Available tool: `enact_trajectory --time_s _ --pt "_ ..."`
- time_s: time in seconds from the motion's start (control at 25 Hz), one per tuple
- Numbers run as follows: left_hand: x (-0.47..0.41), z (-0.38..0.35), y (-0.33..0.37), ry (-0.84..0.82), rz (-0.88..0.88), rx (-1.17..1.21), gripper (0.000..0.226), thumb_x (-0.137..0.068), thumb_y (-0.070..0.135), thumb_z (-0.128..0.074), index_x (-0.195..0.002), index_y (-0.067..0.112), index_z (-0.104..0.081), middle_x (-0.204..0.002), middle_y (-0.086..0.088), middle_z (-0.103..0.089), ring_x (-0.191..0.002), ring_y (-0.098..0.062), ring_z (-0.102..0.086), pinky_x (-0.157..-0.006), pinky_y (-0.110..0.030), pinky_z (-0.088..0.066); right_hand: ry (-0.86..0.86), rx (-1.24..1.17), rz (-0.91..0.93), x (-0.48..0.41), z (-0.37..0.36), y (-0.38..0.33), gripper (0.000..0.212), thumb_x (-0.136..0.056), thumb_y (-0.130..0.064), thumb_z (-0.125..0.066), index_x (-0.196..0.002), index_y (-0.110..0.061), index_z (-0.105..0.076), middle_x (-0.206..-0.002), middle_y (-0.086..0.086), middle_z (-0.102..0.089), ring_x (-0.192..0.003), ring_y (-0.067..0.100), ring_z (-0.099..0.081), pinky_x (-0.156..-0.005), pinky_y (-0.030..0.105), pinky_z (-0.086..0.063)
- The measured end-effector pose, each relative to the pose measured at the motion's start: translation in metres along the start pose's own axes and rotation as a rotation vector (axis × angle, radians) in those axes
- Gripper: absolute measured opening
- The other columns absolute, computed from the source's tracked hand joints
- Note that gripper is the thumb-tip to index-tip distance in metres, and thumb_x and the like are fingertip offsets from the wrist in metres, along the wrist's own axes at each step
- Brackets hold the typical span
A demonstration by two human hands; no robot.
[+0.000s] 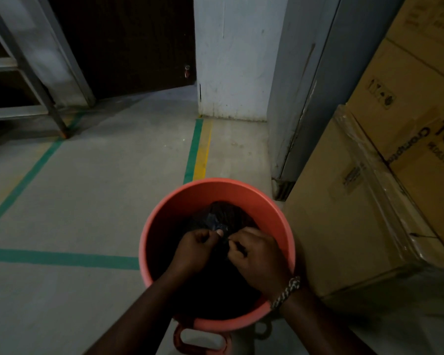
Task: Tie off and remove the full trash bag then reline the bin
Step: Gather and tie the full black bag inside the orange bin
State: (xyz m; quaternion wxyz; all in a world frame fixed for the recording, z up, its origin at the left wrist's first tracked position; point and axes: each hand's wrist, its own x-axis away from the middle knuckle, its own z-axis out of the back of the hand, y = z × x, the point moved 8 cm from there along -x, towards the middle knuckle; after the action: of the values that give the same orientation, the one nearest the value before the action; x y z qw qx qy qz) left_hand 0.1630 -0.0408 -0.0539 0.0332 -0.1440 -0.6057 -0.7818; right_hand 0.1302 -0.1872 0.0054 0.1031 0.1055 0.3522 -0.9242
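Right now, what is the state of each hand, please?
Left hand: closed, pinching the black trash bag.
Right hand: closed, pinching the same bag.

We stand in a storeroom or warehouse: taped floor lines (pixel 193 149) at centre, stacked cartons (pixel 385 160) at right, metal rack (pixel 23 73) upper left.

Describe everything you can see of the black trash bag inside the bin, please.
The trash bag is black and looks like thin, slightly shiny plastic, crumpled and wrinkled. It sits inside the round orange-red bin, below its rim, with its top gathered toward the middle. The left hand and the right hand both pinch the gathered plastic. The dim light hides whether a knot is finished.
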Motion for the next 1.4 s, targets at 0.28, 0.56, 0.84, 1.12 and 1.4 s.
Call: enact_trajectory --time_s 0.28,0.56,0.84,1.12,1.4 --pt "0.003 -0.005 0.006 -0.148 -0.078 -0.015 0.029 -0.099 0.024 -0.066 -0.071 0.014 -0.061 -0.062 0.0 -0.046 -0.055 -0.005 -0.038 -0.049 -0.023 -0.027 -0.136 -0.041 -0.074 -0.004 0.002 0.002 0.014 -0.087 -0.034 -0.059 -0.081 -0.021 -0.059 -0.076 -0.006 -0.065 -0.071 0.009 -0.062 -0.066 0.038 -0.052" --pt "0.01 -0.003 0.02 -0.171 -0.284 -0.128 0.038 -0.089 0.008 -0.069 -0.121 0.028 -0.071 -0.118 0.015 -0.073 -0.115 -0.003 -0.066 -0.102 -0.019 -0.046 -0.108 -0.199 -0.146 -0.009 0.01 0.006 0.008 -0.091 -0.019 -0.061 -0.084 -0.022 -0.064 -0.069 -0.005 -0.067 -0.065 0.006 -0.066 -0.064 0.04 -0.057" --pt "0.017 -0.008 0.01 -0.147 -0.343 -0.724 0.108 -0.064 0.057 -0.071 -0.158 0.04 -0.019 -0.155 0.012 -0.041 -0.137 -0.017 -0.042 -0.11 -0.045 -0.041 -0.105 -0.293 -0.287 -0.006 0.008 0.022 0.011 -0.097 -0.022 -0.056 -0.096 -0.027 -0.066 -0.072 -0.002 -0.069 -0.063 0.01 -0.068 -0.066 0.044 -0.06" --pt "-0.002 0.024 -0.012 -0.119 -0.212 -1.137 0.083 -0.081 0.053 -0.066 -0.152 0.047 -0.025 -0.153 0.006 -0.03 -0.134 -0.026 -0.036 -0.101 -0.046 -0.042 -0.516 0.276 -0.289 0.014 -0.028 0.054 0.084 -0.067 -0.037 -0.078 -0.142 -0.039 -0.04 -0.136 -0.001 -0.05 -0.124 0.026 -0.057 -0.106 0.038 -0.047" --pt "-0.004 0.041 -0.026 -0.126 -0.093 -0.794 0.061 -0.086 0.037 -0.055 -0.146 0.043 -0.046 -0.141 -0.009 -0.045 -0.129 -0.034 -0.053 -0.109 -0.033 -0.041 -0.564 0.217 -0.418 0.022 -0.048 0.066 0.126 -0.062 -0.046 -0.086 -0.152 -0.057 0.001 -0.16 0.01 -0.02 -0.143 0.031 -0.038 -0.117 0.041 -0.037"
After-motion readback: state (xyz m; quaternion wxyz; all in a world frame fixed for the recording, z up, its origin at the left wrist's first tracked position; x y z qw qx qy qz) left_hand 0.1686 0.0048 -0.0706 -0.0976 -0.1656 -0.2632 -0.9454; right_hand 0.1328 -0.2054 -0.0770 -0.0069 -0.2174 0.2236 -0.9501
